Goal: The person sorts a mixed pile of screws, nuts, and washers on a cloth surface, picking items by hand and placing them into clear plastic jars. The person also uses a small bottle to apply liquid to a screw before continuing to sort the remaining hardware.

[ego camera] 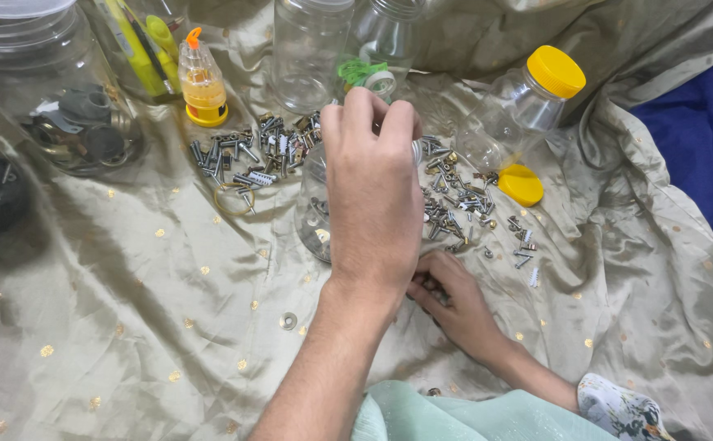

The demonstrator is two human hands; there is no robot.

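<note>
Clear plastic jar (314, 214) lay on its side on the gold-dotted cloth (127, 278), a few screws visible inside. Left hand (373, 188) rested over the jar, fingers curled down onto it near its mouth. Right hand (454, 302) sat at 5 o'clock from the jar, fingers bent around small hardware; grip contents unclear. Loose screws (454, 204) spread at 3 o'clock.

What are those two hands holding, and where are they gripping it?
The left hand grips a clear jar from above, at its mouth. The right hand is curled on the cloth; whether it holds anything cannot be told.
</note>
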